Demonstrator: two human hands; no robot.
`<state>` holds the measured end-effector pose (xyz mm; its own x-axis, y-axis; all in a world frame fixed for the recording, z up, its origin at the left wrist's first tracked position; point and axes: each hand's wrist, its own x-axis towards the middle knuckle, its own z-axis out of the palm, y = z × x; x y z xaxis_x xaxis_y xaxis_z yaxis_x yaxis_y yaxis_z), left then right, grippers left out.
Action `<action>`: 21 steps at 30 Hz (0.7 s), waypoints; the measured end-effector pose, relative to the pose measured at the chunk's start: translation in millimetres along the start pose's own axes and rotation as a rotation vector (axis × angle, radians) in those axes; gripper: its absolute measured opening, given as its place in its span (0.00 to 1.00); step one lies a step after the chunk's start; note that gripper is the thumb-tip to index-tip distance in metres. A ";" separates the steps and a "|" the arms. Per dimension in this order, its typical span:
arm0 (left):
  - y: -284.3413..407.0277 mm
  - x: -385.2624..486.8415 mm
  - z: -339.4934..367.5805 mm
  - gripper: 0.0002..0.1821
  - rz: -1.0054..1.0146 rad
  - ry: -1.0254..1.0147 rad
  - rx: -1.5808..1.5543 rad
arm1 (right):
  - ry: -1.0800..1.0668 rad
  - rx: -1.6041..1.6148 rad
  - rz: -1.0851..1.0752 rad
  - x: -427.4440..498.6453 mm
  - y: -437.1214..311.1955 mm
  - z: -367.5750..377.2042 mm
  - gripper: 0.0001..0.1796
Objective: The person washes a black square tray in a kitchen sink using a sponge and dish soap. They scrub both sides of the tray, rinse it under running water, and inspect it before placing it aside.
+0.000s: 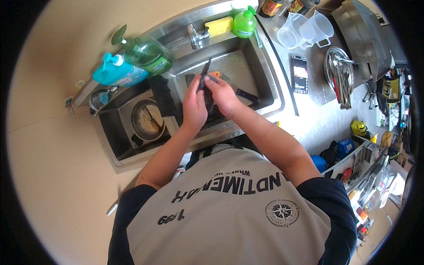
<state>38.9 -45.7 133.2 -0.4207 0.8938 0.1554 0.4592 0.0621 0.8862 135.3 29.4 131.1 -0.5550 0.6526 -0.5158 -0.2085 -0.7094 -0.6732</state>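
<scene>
My left hand (pixel 194 107) and my right hand (pixel 221 95) meet over the larger basin of a stainless steel sink (pixel 267 79). Between them they grip a dark cloth (pixel 208 99) wrapped around a knife, whose narrow blade (pixel 207 65) points away from me towards the tap. Beneath and beside my hands, an orange item (pixel 215 74) and a utensil with a dark handle (pixel 246 95) lie in the basin. Another dark cloth (pixel 164 94) hangs over the divider between the two basins. My fingers hide much of the knife's handle.
A round metal pan (pixel 133 121) with a utensil sits in the smaller basin. Around the rim stand a green pump bottle (pixel 149 54), a turquoise bottle (pixel 119 74), a tap (pixel 196 36), a yellow sponge (pixel 219 26) and a light green bottle (pixel 244 25). Rightward are a phone (pixel 299 74), plastic jugs (pixel 293 31) and utensils (pixel 343 82).
</scene>
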 end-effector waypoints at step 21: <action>-45.2 19.1 -53.2 0.17 -0.818 -0.239 -1.000 | -0.233 -0.720 0.055 20.2 -20.6 -105.5 0.22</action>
<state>-31.5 -55.1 119.4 -0.1033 0.8173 -0.5668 -0.6785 0.3588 0.6410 213.3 85.3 78.6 -0.7218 0.4919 -0.4869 0.3571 -0.3380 -0.8708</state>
